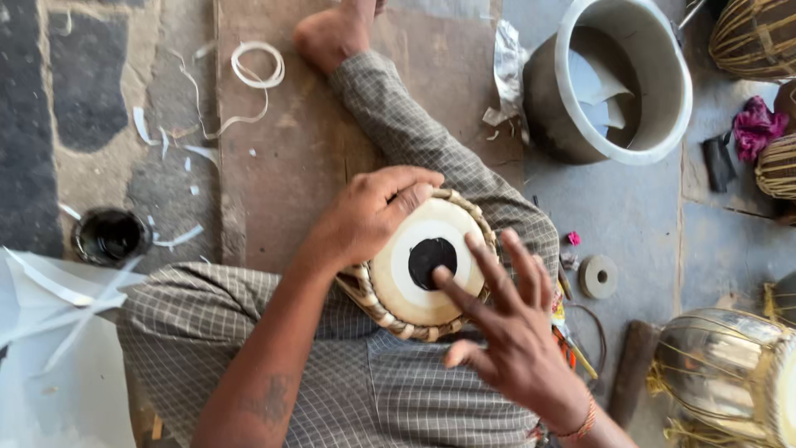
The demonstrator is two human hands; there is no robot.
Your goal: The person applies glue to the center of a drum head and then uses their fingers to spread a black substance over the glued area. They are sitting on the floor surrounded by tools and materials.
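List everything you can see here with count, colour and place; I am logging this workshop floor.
small drum: one, cream head with a black centre spot, woven edge, on the person's lap
metal pot: one, grey, upper right on the floor
drum shells: at least three in part, strapped, along the right edge
black paste pot: one, dark, left on the floor
white strips: several, white, scattered upper left
round disc: one, grey, with a centre hole, right of the lap
pink cloth: one, far right
checked cloth: grey, over the legs
foot: one, bare, top centre
left hand: grips the drum's rim
right hand: fingertips at the black spot
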